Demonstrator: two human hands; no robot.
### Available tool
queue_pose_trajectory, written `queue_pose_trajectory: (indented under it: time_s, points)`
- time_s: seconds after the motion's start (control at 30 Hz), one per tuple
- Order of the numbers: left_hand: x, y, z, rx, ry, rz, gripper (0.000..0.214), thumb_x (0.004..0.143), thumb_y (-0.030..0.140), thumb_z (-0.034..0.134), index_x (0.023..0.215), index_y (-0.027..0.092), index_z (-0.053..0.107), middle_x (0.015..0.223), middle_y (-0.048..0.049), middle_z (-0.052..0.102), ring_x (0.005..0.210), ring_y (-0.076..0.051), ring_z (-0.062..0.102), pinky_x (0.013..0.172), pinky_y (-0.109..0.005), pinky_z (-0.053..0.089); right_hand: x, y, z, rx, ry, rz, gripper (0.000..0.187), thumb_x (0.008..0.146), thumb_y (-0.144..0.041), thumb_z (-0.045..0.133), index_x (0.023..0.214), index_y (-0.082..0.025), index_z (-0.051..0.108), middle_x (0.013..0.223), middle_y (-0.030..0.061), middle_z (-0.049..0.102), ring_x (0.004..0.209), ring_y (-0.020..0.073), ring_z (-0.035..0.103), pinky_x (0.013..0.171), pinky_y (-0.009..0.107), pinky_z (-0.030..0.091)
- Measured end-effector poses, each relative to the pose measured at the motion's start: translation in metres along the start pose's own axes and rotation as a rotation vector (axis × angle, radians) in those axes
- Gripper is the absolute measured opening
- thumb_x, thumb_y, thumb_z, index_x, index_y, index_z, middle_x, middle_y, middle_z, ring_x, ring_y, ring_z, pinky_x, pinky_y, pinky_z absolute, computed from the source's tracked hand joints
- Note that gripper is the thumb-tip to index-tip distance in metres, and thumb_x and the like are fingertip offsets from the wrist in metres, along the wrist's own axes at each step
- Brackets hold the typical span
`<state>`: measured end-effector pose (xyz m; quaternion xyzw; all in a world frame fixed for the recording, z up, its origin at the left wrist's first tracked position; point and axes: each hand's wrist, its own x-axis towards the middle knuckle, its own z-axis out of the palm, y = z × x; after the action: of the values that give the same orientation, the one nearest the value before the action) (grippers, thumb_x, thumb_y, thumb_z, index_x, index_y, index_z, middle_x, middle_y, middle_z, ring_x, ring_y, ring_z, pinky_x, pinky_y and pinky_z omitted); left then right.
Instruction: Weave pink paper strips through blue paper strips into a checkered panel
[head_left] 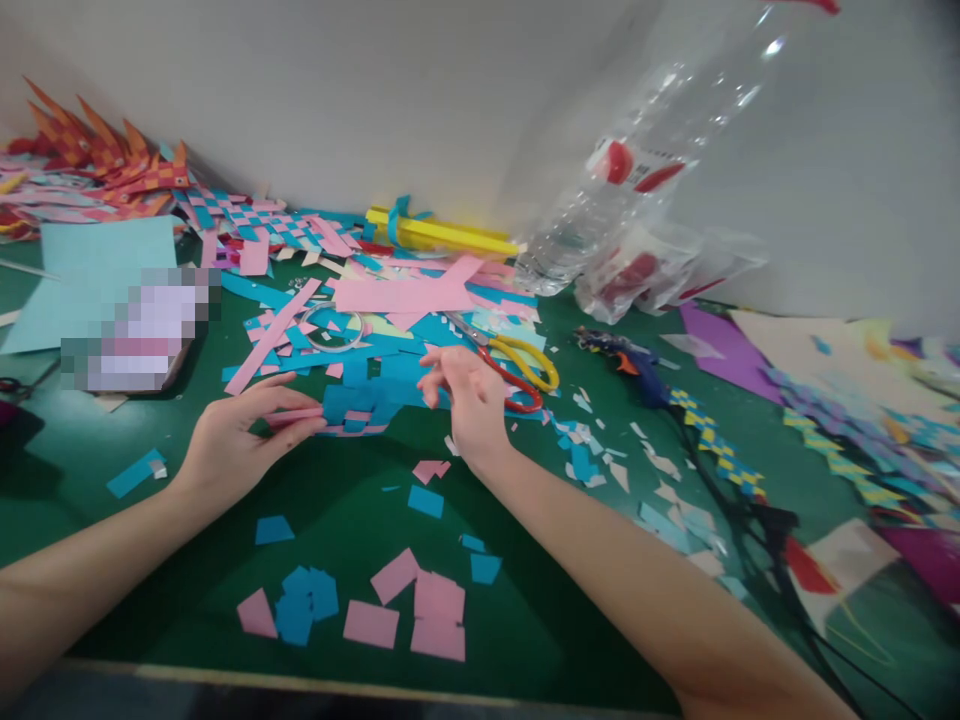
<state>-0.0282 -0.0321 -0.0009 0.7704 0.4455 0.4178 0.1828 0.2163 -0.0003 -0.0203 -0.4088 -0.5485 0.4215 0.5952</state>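
My left hand (244, 430) pinches the left end of a woven paper piece (356, 420) of pink and blue strips, held just above the green table. Pink ends stick out between its thumb and fingers. A wide blue paper strip (405, 388) runs from the weave towards my right hand (469, 405). That hand is raised with its fingers curled and closed, fingertips over the blue strip's right part. What lies between these fingertips is hidden. Directly behind the right hand lie scissors (529, 362) with yellow and red handles.
Pink and blue paper cut-offs (439, 610) lie in front. Behind are loose strips, a roll of tape (334, 328) and a yellow bar (442, 235). A phone (142, 335) lies left. A plastic bottle (600, 195), a blue glue gun (637, 370) and its black cord (712, 460) occupy the right.
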Motion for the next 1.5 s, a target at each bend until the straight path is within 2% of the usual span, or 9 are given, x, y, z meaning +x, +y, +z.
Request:
queue_pose_trajectory:
  time_s: [0.07, 0.13, 0.2, 0.27, 0.43, 1.03, 1.17, 1.33, 1.5]
  points:
    - [0.0, 0.002, -0.001, 0.006, 0.002, 0.006, 0.015, 0.083, 0.035, 0.069, 0.08, 0.021, 0.071, 0.076, 0.0023, 0.074, 0.081, -0.019, 0.073, 0.105, -0.045, 0.05, -0.002, 0.0, 0.001, 0.022, -0.14, -0.112, 0.046, 0.086, -0.065, 0.053, 0.106, -0.024, 0.061, 0.084, 0.0022, 0.071, 0.076, 0.0161, 0.066, 0.077, 0.035, 0.056]
    - [0.001, 0.003, -0.001, 0.017, 0.004, 0.007, 0.014, 0.084, 0.034, 0.068, 0.079, 0.021, 0.07, 0.075, 0.0024, 0.074, 0.081, -0.019, 0.073, 0.105, -0.045, 0.05, -0.006, -0.003, 0.003, 0.022, -0.287, -0.175, 0.06, 0.082, -0.067, 0.058, 0.127, -0.028, 0.049, 0.121, 0.0073, 0.067, 0.1, 0.0199, 0.066, 0.093, 0.042, 0.053]
    - [0.002, 0.004, -0.002, 0.019, 0.006, 0.014, 0.014, 0.084, 0.034, 0.068, 0.078, 0.021, 0.07, 0.075, 0.0025, 0.074, 0.08, -0.019, 0.073, 0.103, -0.045, 0.051, -0.011, -0.008, 0.007, -0.028, -0.392, -0.183, 0.071, 0.078, -0.063, 0.067, 0.135, -0.029, 0.042, 0.136, 0.0087, 0.06, 0.114, 0.0224, 0.062, 0.103, 0.045, 0.049]
    - [0.002, 0.004, -0.002, 0.009, -0.008, 0.045, 0.011, 0.084, 0.031, 0.069, 0.079, 0.021, 0.071, 0.077, 0.0027, 0.075, 0.078, -0.018, 0.072, 0.102, -0.045, 0.052, -0.016, -0.015, 0.011, -0.12, -0.412, -0.162, 0.067, 0.076, -0.056, 0.073, 0.131, -0.027, 0.05, 0.131, 0.0078, 0.063, 0.118, 0.0237, 0.061, 0.103, 0.044, 0.05]
    - [0.001, 0.009, -0.001, -0.079, -0.109, 0.185, 0.011, 0.082, 0.023, 0.072, 0.093, 0.022, 0.071, 0.094, 0.0005, 0.077, 0.092, -0.019, 0.073, 0.107, -0.046, 0.048, -0.025, -0.024, 0.017, -0.205, -0.392, -0.214, 0.014, 0.088, -0.036, 0.065, 0.091, -0.024, 0.072, 0.102, 0.0024, 0.075, 0.103, 0.0185, 0.068, 0.099, 0.038, 0.053]
    - [-0.005, 0.0, 0.003, 0.063, -0.113, 0.267, 0.014, 0.092, 0.024, 0.061, 0.098, 0.026, 0.074, 0.095, 0.0044, 0.078, 0.083, -0.016, 0.074, 0.105, -0.04, 0.051, -0.024, -0.021, 0.016, -0.193, -0.306, -0.272, 0.006, 0.087, -0.025, 0.067, 0.089, -0.026, 0.073, 0.095, -0.0001, 0.078, 0.096, 0.0177, 0.072, 0.11, 0.043, 0.045]
    - [-0.005, -0.001, 0.003, 0.077, -0.094, 0.219, 0.015, 0.092, 0.03, 0.059, 0.091, 0.027, 0.074, 0.089, 0.0048, 0.078, 0.086, -0.02, 0.074, 0.103, -0.044, 0.053, -0.021, -0.02, 0.014, -0.227, -0.335, -0.262, 0.009, 0.086, -0.03, 0.069, 0.093, -0.025, 0.073, 0.098, 0.0002, 0.078, 0.097, 0.0177, 0.072, 0.11, 0.041, 0.046]
    - [-0.005, -0.003, 0.0, 0.081, -0.057, -0.004, 0.017, 0.089, 0.038, 0.06, 0.088, 0.029, 0.075, 0.086, 0.0029, 0.078, 0.108, -0.027, 0.068, 0.099, -0.046, 0.055, -0.011, -0.015, 0.006, -0.357, -0.358, -0.308, 0.032, 0.075, -0.041, 0.078, 0.102, -0.025, 0.071, 0.108, 0.0032, 0.075, 0.107, 0.0229, 0.069, 0.109, 0.045, 0.046]
    - [-0.004, -0.004, -0.003, 0.086, 0.005, -0.151, 0.017, 0.088, 0.037, 0.061, 0.088, 0.027, 0.075, 0.09, 0.0017, 0.077, 0.112, -0.03, 0.066, 0.098, -0.049, 0.055, -0.006, -0.004, 0.003, -0.4, -0.284, -0.379, 0.01, 0.086, -0.036, 0.068, 0.088, -0.028, 0.073, 0.092, -0.001, 0.077, 0.09, 0.0203, 0.073, 0.104, 0.046, 0.05]
